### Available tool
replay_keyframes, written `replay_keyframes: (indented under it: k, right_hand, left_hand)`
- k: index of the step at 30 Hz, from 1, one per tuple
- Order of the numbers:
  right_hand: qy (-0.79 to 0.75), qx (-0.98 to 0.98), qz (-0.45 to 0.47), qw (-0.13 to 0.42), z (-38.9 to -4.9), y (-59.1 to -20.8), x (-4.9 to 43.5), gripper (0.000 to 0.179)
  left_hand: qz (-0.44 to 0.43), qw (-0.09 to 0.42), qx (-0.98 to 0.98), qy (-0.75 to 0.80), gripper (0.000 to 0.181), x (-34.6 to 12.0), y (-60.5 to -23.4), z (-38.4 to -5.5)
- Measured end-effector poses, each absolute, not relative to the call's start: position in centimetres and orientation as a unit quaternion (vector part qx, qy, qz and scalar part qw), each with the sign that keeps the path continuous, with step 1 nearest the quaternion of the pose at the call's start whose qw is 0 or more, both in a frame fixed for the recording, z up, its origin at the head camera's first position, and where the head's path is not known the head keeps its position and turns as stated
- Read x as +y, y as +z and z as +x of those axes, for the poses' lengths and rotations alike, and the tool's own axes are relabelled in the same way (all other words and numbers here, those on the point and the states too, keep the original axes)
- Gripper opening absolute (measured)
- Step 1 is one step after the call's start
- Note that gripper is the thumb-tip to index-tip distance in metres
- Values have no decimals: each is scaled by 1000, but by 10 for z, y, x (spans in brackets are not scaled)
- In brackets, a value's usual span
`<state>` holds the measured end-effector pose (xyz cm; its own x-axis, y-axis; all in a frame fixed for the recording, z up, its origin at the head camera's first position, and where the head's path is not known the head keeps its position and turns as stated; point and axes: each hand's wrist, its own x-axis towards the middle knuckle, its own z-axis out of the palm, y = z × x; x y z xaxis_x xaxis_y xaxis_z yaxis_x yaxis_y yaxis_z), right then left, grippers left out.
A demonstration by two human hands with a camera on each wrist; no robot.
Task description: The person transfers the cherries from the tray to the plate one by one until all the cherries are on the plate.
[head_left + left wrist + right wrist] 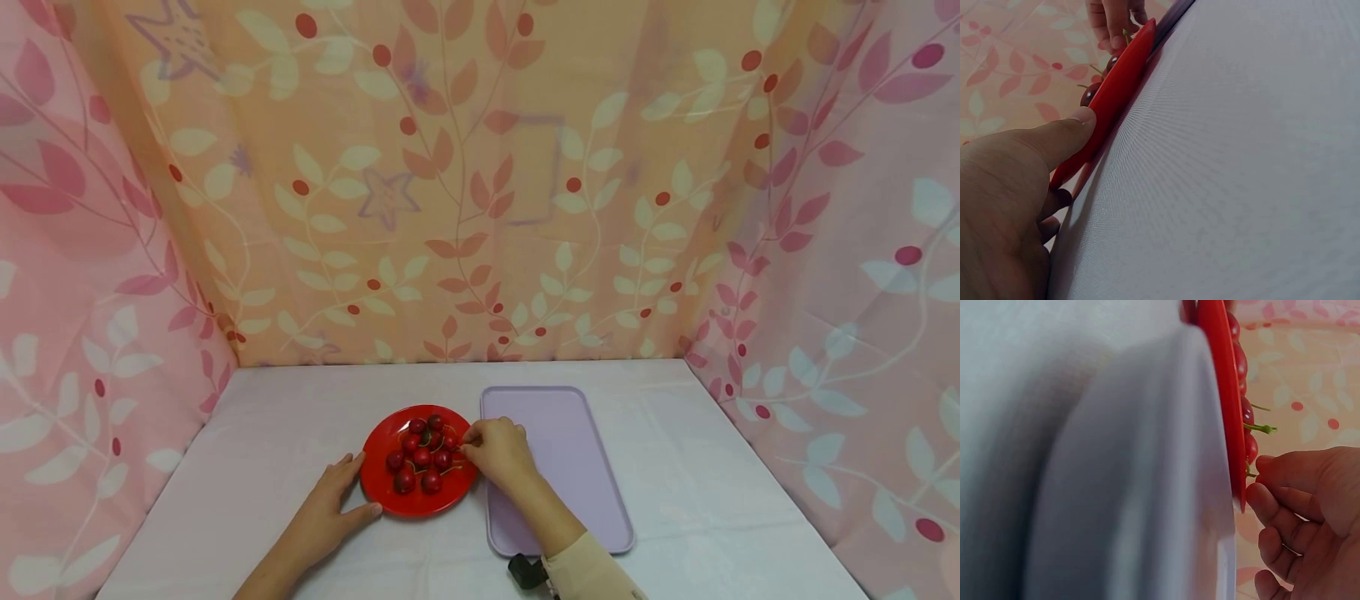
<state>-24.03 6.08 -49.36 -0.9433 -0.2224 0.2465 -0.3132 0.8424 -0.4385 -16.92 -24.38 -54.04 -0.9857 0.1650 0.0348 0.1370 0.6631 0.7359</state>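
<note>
On the table, a round red plate (382, 492) carries several dark red cherries (422, 457) with green stems. My left hand (324, 508) holds the plate's left rim. In the left wrist view its thumb (1079, 128) lies on the rim, with other fingers lower down beside it. Over the plate's right side, my right hand (498, 450) has thumb and forefinger together at a cherry stem (1251, 475), pinching it. That stem's cherry (1251, 449) sits at the plate's edge in the right wrist view. The remaining right fingers are loosely bent.
Directly right of the plate lies a pale purple rectangular tray (577, 467), under my right forearm. A small black object (527, 572) shows by the right sleeve. Leaf-patterned curtains (465, 208) enclose the white-covered table (712, 500) at the back and both sides.
</note>
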Motion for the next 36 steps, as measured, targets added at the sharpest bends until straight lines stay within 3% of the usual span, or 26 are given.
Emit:
replay_keyframes:
  k: [20, 36]
  right_hand:
    - [245, -942, 197, 118, -235, -475, 83, 10]
    - [171, -915, 290, 224, -220, -465, 113, 10]
  left_hand:
    - [78, 20, 915, 396, 99, -247, -538, -169]
    - [74, 17, 914, 399, 93, -246, -539, -170]
